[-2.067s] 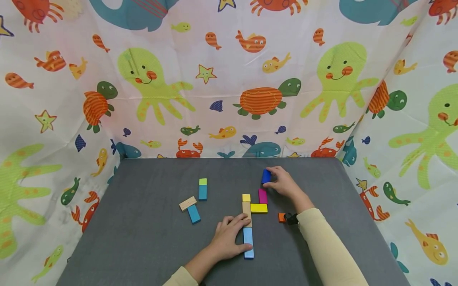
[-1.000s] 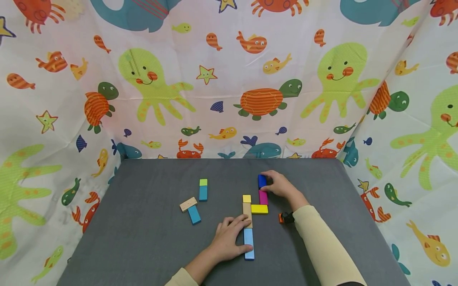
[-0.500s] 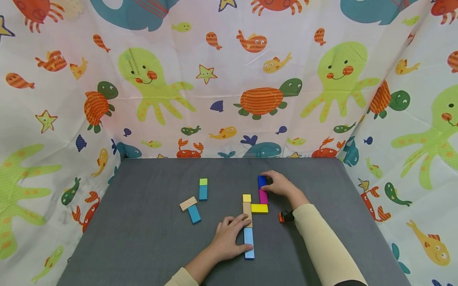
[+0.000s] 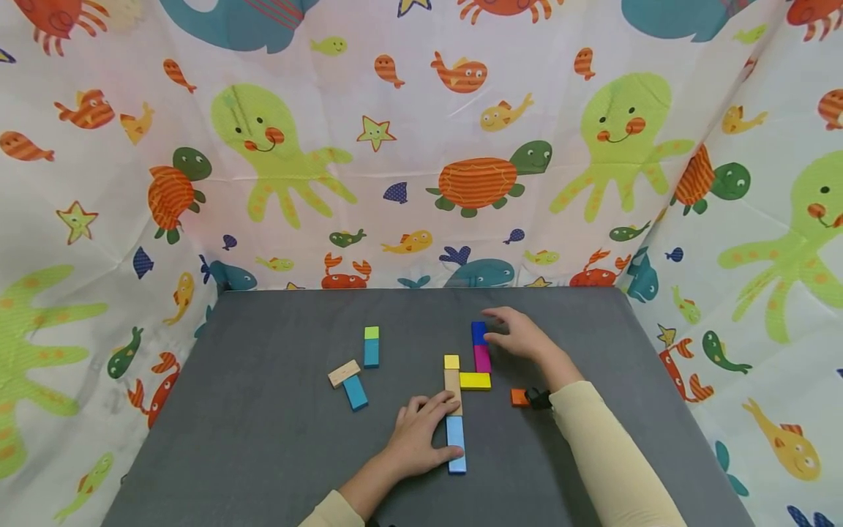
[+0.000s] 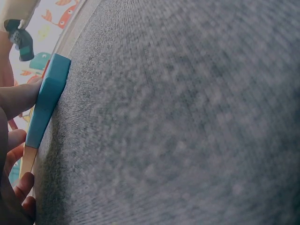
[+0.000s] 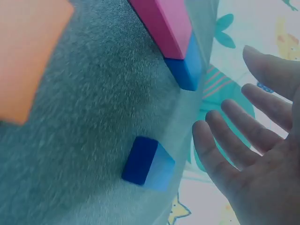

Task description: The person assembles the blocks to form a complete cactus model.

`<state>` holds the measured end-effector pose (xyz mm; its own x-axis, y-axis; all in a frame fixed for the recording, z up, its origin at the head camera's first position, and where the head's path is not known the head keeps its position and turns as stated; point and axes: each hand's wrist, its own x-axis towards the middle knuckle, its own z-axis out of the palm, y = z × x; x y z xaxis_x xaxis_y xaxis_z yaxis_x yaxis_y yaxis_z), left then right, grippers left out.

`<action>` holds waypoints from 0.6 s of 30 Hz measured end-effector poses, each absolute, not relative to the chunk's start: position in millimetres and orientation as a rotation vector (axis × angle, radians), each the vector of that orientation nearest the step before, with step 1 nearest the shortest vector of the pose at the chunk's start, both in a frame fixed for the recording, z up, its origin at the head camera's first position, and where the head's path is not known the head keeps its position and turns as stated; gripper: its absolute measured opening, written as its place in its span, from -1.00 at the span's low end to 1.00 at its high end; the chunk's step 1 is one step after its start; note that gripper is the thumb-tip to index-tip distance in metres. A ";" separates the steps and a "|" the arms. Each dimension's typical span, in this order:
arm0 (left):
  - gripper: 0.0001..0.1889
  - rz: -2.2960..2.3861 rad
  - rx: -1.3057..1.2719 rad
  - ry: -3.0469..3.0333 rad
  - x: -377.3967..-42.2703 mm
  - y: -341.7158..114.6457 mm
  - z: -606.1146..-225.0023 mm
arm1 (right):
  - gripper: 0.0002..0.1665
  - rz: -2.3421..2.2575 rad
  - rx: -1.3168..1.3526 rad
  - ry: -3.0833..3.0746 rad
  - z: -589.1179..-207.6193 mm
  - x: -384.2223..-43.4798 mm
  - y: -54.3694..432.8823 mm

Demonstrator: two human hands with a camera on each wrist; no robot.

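Observation:
My left hand [image 4: 416, 438] lies relaxed along an upright line of blocks. Its fingers touch the plain wooden block [image 4: 453, 383] and its thumb rests at the light blue block [image 4: 455, 432] below it. A small yellow block [image 4: 451, 361] tops this line, and a longer yellow block [image 4: 475, 381] joins its right side. Above that stand a magenta block [image 4: 482, 359] and a dark blue block [image 4: 478, 333], end to end. My right hand [image 4: 523, 338] hovers just right of the dark blue block, fingers spread apart, holding nothing. The right wrist view shows the magenta block [image 6: 164, 26] too.
An orange block [image 4: 519, 397] lies by the right wrist. Another blue block [image 6: 147, 164] shows in the right wrist view, hidden in the head view. To the left are a green block [image 4: 372, 332], two blue blocks [image 4: 356, 393] and a wooden block [image 4: 344, 373]. A printed curtain encloses the table.
My right hand brought the dark blue block left and down against the magenta block's top end, then let go and opened its fingers. My left hand has stayed in place.

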<state>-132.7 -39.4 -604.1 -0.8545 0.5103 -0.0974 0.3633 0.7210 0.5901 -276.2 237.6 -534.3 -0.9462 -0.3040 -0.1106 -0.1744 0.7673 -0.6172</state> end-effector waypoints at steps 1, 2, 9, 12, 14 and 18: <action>-0.18 0.840 0.690 2.672 -132.7 -39.4 -603.6 | -0.31 -0.931 -0.398 2.767 -534.0 -273.1 238.6; -0.18 0.840 0.690 2.670 -132.5 -39.1 -603.1 | -0.31 -0.923 -0.424 2.777 -534.6 -270.0 239.7; -0.18 0.866 0.690 2.654 -132.0 -39.8 -601.5 | -0.22 -0.852 -0.557 2.759 -545.5 -253.0 242.8; -0.19 0.898 0.707 2.659 -132.0 -40.5 -601.1 | -0.21 -0.790 -0.575 2.738 -549.5 -250.2 240.2; -0.19 0.915 0.718 2.661 -131.7 -40.6 -601.5 | -0.21 -0.737 -0.573 2.724 -551.6 -249.0 237.8; -0.18 0.914 0.750 2.669 -131.7 -39.9 -601.1 | -0.23 -0.644 -0.549 2.721 -553.5 -245.4 235.4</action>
<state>-131.7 -39.9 -601.1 -0.8450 0.5331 -0.0432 0.3946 0.6759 0.6225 -245.4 235.4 -553.5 -0.8849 -0.4253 -0.1901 -0.2949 0.8274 -0.4780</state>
